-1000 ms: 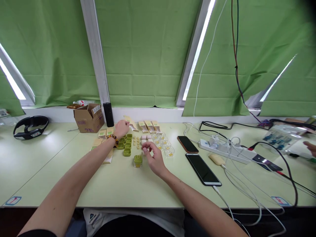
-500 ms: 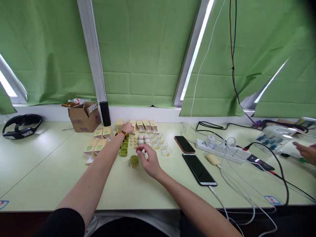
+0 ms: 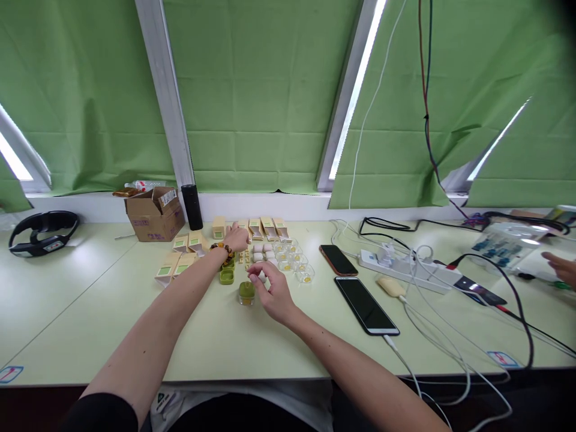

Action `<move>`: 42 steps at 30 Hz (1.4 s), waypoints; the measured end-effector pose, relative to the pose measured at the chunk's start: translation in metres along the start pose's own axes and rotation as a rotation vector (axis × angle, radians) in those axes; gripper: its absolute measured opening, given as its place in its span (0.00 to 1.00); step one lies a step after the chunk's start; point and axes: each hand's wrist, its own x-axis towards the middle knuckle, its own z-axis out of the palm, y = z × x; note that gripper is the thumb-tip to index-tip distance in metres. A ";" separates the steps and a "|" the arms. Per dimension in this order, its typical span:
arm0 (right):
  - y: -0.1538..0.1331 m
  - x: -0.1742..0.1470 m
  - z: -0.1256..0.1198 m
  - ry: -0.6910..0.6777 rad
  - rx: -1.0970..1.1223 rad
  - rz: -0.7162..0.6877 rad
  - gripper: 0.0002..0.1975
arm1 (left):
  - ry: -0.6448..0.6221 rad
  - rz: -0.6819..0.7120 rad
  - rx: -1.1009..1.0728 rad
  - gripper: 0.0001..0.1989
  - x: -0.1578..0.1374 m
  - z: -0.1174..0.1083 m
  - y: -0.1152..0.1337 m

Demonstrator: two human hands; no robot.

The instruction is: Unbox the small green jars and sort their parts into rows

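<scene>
My right hand (image 3: pixel 275 295) hovers just right of a small clear jar with a green lid (image 3: pixel 246 293). Its thumb and fingers are curved and apart, and nothing shows held in them. My left hand (image 3: pixel 236 237), a beaded bracelet at its wrist, reaches to the back among small open cardboard boxes (image 3: pixel 254 228) and little yellow square pieces (image 3: pixel 243 257); its fingertips are bent down and hidden. Green square lids (image 3: pixel 227 276) lie in a column under that wrist. Pale pinkish cylinders (image 3: pixel 258 257) and clear jars with yellow centres (image 3: pixel 306 275) stand in rows to the right.
More cardboard boxes (image 3: pixel 167 267) stand left of my left forearm. A larger carton (image 3: pixel 155 217), a black cylinder (image 3: pixel 192 207) and headphones (image 3: pixel 44 233) are further left. On the right lie two phones (image 3: pixel 365 305), a power strip (image 3: pixel 411 271) and cables. Another person's hand (image 3: pixel 561 267) shows at the right edge.
My left hand has shifted slightly right at the back, over the boxes and yellow pieces. The right hand stays beside the green-lidded jar. The view has moved a little.
</scene>
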 end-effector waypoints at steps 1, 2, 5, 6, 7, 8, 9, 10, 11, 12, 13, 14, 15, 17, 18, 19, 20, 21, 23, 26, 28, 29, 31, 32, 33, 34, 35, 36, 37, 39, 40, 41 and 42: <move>0.000 0.000 0.000 -0.001 -0.003 -0.004 0.06 | -0.014 0.006 0.003 0.08 -0.002 0.001 0.002; -0.001 0.000 0.000 -0.001 -0.004 -0.006 0.06 | -0.026 0.006 0.006 0.08 -0.003 0.002 0.003; -0.001 0.000 0.000 0.001 0.000 -0.003 0.06 | -0.048 -0.011 0.008 0.13 -0.005 0.002 0.004; -0.001 0.000 0.000 0.000 0.002 -0.002 0.06 | -0.052 -0.017 0.005 0.16 -0.005 0.001 0.003; -0.002 0.000 0.000 -0.002 0.004 -0.003 0.06 | -0.055 -0.023 0.002 0.18 -0.005 0.001 0.003; -0.002 0.000 0.000 -0.004 0.004 -0.005 0.06 | -0.056 -0.028 -0.002 0.20 -0.005 0.000 0.003; -0.002 0.000 0.000 -0.007 0.003 -0.007 0.06 | -0.055 -0.031 -0.006 0.19 -0.005 -0.001 0.004; -0.002 0.001 0.000 -0.008 0.001 -0.010 0.06 | -0.052 -0.033 -0.010 0.19 -0.006 -0.002 0.004; -0.001 0.001 0.000 -0.007 0.000 -0.012 0.06 | -0.049 -0.034 -0.013 0.19 -0.006 -0.002 0.005; -0.001 0.001 0.000 -0.006 0.000 -0.013 0.06 | -0.048 -0.034 -0.014 0.19 -0.006 -0.002 0.006; -0.001 0.001 0.000 -0.005 -0.001 -0.014 0.06 | -0.050 -0.033 -0.012 0.19 -0.006 -0.001 0.006; -0.002 0.001 0.000 -0.004 -0.003 -0.013 0.06 | -0.056 -0.032 -0.007 0.20 -0.006 0.000 0.006; -0.002 0.001 0.000 -0.005 -0.006 -0.013 0.06 | -0.065 -0.031 0.000 0.20 -0.006 0.002 0.006; -0.002 0.001 0.000 -0.007 -0.014 -0.012 0.06 | -0.080 -0.028 0.013 0.20 -0.004 0.004 0.006; -0.002 0.001 0.000 -0.007 -0.018 -0.012 0.06 | -0.086 -0.027 0.018 0.21 -0.003 0.005 0.006; -0.002 0.001 0.000 -0.007 -0.022 -0.013 0.06 | -0.090 -0.024 0.021 0.21 -0.002 0.005 0.006; -0.001 0.001 0.000 -0.007 -0.026 -0.014 0.06 | -0.092 -0.021 0.022 0.20 -0.001 0.004 0.006; 0.000 0.002 -0.001 -0.002 -0.032 -0.015 0.06 | -0.091 -0.017 0.020 0.17 -0.001 0.002 0.006; 0.004 0.004 -0.004 0.019 -0.048 -0.007 0.06 | -0.080 -0.001 0.011 0.11 -0.002 -0.005 0.006; 0.013 0.009 -0.011 0.090 -0.070 0.034 0.06 | -0.035 0.036 -0.018 0.14 -0.016 -0.019 0.007; 0.020 0.013 -0.016 0.142 -0.076 0.075 0.06 | -0.001 0.060 -0.039 0.19 -0.036 -0.028 0.006; 0.022 0.014 -0.018 0.159 -0.075 0.100 0.06 | 0.003 0.074 -0.048 0.20 -0.050 -0.033 0.005; 0.027 0.016 -0.019 0.166 -0.052 0.150 0.06 | -0.005 0.166 -0.099 0.21 -0.084 -0.041 0.003; 0.028 0.016 -0.019 0.163 -0.033 0.170 0.06 | -0.025 0.223 -0.136 0.22 -0.103 -0.044 0.003; 0.029 0.015 -0.018 0.156 -0.016 0.184 0.06 | -0.053 0.261 -0.175 0.22 -0.121 -0.046 0.003; 0.030 0.015 -0.017 0.150 -0.002 0.193 0.07 | -0.088 0.299 -0.209 0.23 -0.139 -0.048 0.003; 0.031 0.014 -0.016 0.144 0.004 0.198 0.07 | -0.121 0.336 -0.236 0.24 -0.155 -0.048 0.004; 0.031 0.013 -0.015 0.140 0.003 0.200 0.07 | -0.140 0.352 -0.251 0.25 -0.168 -0.047 0.005; 0.032 0.013 -0.013 0.136 -0.003 0.200 0.07 | -0.147 0.354 -0.257 0.26 -0.179 -0.046 0.007; 0.033 0.012 -0.011 0.127 -0.018 0.198 0.07 | -0.159 0.373 -0.246 0.31 -0.192 -0.041 0.012; 0.034 0.012 -0.011 0.123 -0.026 0.195 0.07 | -0.153 0.378 -0.240 0.32 -0.195 -0.038 0.014; 0.035 0.011 -0.010 0.119 -0.032 0.193 0.08 | -0.144 0.379 -0.236 0.32 -0.197 -0.035 0.015; 0.036 0.011 -0.010 0.115 -0.036 0.191 0.08 | -0.132 0.376 -0.238 0.32 -0.197 -0.032 0.016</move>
